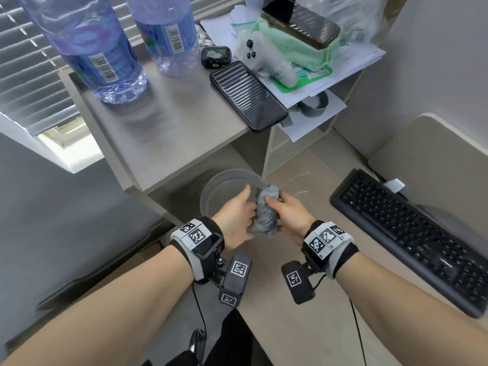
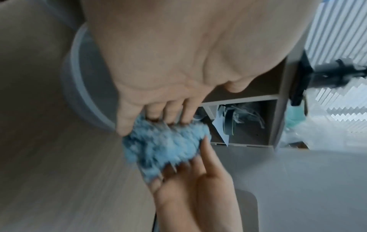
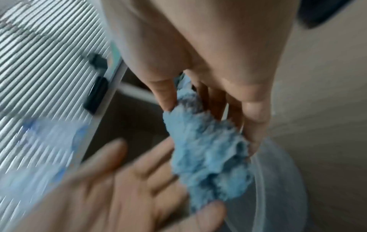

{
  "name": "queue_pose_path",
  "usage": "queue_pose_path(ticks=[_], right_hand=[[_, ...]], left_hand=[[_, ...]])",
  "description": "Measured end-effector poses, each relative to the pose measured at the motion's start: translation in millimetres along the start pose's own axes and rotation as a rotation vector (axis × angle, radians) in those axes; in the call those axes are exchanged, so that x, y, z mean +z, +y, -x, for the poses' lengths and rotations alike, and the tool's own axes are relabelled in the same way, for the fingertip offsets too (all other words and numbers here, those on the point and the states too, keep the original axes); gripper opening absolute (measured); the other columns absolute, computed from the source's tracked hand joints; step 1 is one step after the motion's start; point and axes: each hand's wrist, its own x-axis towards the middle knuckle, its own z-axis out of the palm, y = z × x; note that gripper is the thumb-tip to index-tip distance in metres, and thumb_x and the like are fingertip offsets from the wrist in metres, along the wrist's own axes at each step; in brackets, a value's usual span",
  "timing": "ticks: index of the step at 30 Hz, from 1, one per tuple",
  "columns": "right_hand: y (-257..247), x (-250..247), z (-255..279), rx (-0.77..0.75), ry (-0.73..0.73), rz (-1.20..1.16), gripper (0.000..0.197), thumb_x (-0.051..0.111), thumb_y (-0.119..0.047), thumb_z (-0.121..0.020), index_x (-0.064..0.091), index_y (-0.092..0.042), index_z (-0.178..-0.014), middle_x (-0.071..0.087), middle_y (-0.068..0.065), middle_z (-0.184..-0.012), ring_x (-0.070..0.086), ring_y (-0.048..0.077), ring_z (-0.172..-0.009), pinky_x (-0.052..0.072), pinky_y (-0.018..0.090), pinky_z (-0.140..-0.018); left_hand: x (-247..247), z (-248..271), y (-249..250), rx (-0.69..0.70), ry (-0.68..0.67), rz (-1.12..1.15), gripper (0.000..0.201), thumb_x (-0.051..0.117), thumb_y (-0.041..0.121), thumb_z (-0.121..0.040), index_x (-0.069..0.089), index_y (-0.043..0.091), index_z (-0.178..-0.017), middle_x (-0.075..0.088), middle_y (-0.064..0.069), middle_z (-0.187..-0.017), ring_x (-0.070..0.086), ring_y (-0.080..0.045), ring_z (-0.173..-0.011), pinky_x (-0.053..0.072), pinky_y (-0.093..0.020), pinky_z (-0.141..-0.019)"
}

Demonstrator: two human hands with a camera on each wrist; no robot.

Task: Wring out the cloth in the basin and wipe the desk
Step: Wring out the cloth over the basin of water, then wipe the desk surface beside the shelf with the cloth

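A bunched, fluffy blue-grey cloth hangs just above a translucent round basin on the beige desk. My right hand grips the cloth's right side between thumb and curled fingers. My left hand lies against its left side with the thumb held away from it. The right wrist view shows the cloth pinched by my right hand, with the left hand spread, palm open, under it. In the blurred left wrist view the fingertips of my left hand touch the cloth beside the basin.
A black keyboard lies on the desk to the right. Behind the basin is a raised shelf with two water bottles, a black phone, an earbud case, papers and a green tissue pack.
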Motion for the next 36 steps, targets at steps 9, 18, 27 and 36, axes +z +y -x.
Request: queue_pose_path(ticks=[9,18,27,36], right_hand=[[22.1,-50.1,30.4,0.204,-0.012,-0.567,0.041,0.039,-0.039,-0.101,0.062,-0.012,-0.122,0.069,0.015,-0.114,0.065,0.030,-0.104,0.051,0.043,-0.090],[38.6,-89.4,38.0,0.199,-0.104,-0.463,0.034,0.051,-0.028,-0.094,0.062,-0.011,-0.121,0.067,0.011,-0.102,0.063,0.027,-0.093,0.048,0.044,-0.090],[40.2,-105.1,-20.5,-0.160,0.360,0.660,0.042,0.059,-0.019,-0.093,0.043,-0.014,-0.132,0.058,0.003,-0.117,0.058,0.020,-0.102,0.046,0.031,-0.089],[77.5,-93.9,-80.7,-0.150,0.161,1.442,0.081,0.054,-0.010,-0.081,0.021,-0.036,-0.150,0.025,0.008,-0.156,0.037,0.036,-0.127,0.041,0.049,-0.100]], left_hand=[[39.8,-5.0,1.9,0.143,0.018,0.066,0.047,0.045,0.054,-0.097,0.059,0.011,-0.087,0.065,-0.006,-0.076,0.064,-0.019,-0.066,0.052,-0.029,-0.061],[65.6,-34.2,-11.3,0.176,0.023,-0.222,0.036,0.050,0.040,-0.099,0.062,0.006,-0.098,0.072,-0.014,-0.082,0.070,-0.026,-0.070,0.058,-0.035,-0.064],[20.1,-75.5,-23.9,0.262,-0.087,-2.183,0.044,0.054,0.015,-0.093,0.052,0.021,-0.136,0.043,0.000,-0.150,0.056,-0.031,-0.123,0.045,-0.040,-0.099],[12.7,-84.1,-0.6,0.206,0.054,-2.394,0.037,0.052,0.000,-0.087,0.059,0.009,-0.122,0.046,-0.010,-0.136,0.067,-0.037,-0.101,0.047,-0.041,-0.071]])
